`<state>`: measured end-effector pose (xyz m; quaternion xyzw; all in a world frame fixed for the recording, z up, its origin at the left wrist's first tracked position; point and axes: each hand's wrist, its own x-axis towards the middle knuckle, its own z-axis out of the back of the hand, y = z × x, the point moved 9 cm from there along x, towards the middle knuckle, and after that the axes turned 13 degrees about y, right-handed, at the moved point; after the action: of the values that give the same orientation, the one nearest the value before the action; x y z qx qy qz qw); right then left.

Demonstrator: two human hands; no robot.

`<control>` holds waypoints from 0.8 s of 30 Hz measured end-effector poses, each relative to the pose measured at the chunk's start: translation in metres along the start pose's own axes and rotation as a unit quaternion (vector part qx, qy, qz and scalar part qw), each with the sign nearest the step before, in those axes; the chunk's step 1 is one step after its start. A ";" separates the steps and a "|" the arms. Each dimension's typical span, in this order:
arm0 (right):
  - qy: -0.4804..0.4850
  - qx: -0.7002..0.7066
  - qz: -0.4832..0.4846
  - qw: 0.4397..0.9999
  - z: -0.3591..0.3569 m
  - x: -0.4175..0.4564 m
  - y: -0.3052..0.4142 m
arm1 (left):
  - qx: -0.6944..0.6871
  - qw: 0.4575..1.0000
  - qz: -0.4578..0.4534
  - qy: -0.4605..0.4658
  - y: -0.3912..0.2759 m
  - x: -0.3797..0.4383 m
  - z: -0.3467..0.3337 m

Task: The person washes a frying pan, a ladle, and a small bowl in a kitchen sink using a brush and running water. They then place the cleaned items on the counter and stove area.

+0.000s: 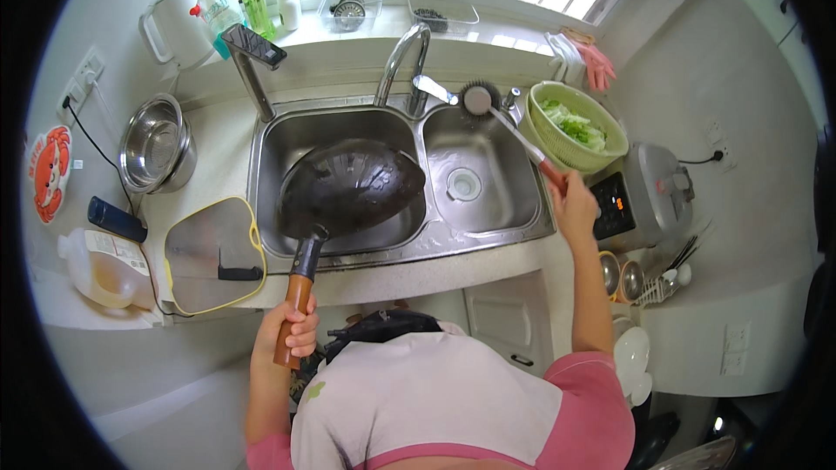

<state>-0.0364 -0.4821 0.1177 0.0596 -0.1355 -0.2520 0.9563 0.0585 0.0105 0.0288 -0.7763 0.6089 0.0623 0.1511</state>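
Observation:
My left hand (287,334) is closed around the wooden handle of a dark wok (353,186), whose rounded underside faces up over the left basin of the steel double sink (366,261). My right hand (575,205) grips the reddish handle of a round scrub brush (478,99). The head of that brush is at the back edge of the right basin, beside the chrome faucet (418,68), its dark bristles spread around a pale disc. A green colander (581,150) holding leafy greens (575,125) stands just right of the brush handle.
On the left counter are steel bowls (153,143), a yellow-edged cutting board (212,241), a black-handled knife (240,273) and a jug (108,267). A second tap (251,65) rises behind the sink. A grey cooker (656,192) stands at the right; pink gloves (595,65) lie by the sill.

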 end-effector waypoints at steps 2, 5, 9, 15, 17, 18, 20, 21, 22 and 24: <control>-0.102 -0.148 0.071 0.981 0.031 0.049 0.007 | -0.012 1.000 -0.007 -0.009 0.001 0.002 0.003; -0.174 -0.234 0.049 0.955 0.050 0.145 -0.012 | -0.025 0.999 -0.028 -0.040 0.005 0.007 0.002; -0.194 -0.230 0.046 0.953 0.034 0.277 -0.054 | -0.043 0.993 -0.074 -0.082 0.031 0.025 -0.009; -0.204 -0.192 0.015 0.960 -0.016 0.399 -0.123 | -0.084 0.976 -0.152 -0.133 0.087 0.071 -0.029; -0.174 -0.185 -0.019 0.967 -0.041 0.434 -0.140 | -0.117 0.970 -0.186 -0.103 0.091 0.085 -0.043; -0.146 -0.186 -0.061 0.970 -0.055 0.454 -0.151 | -0.124 0.968 -0.196 -0.098 0.093 0.090 -0.049; -0.097 -0.190 -0.123 0.969 -0.081 0.479 -0.182 | -0.114 0.965 -0.200 -0.128 0.104 0.101 -0.054; -0.080 -0.191 -0.150 0.967 -0.096 0.488 -0.192 | -0.122 0.964 -0.208 -0.115 0.106 0.106 -0.060; -0.012 -0.158 -0.163 0.974 -0.115 0.503 -0.205 | -0.127 0.961 -0.214 -0.120 0.108 0.109 -0.062; -0.002 -0.166 -0.169 0.971 -0.140 0.517 -0.216 | -0.101 0.958 -0.217 -0.157 0.107 0.111 -0.063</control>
<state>0.3363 -0.9206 0.0626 -0.0784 -0.0818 -0.4295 0.8959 -0.0224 -0.1352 0.0403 -0.8813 0.3852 0.2101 0.1755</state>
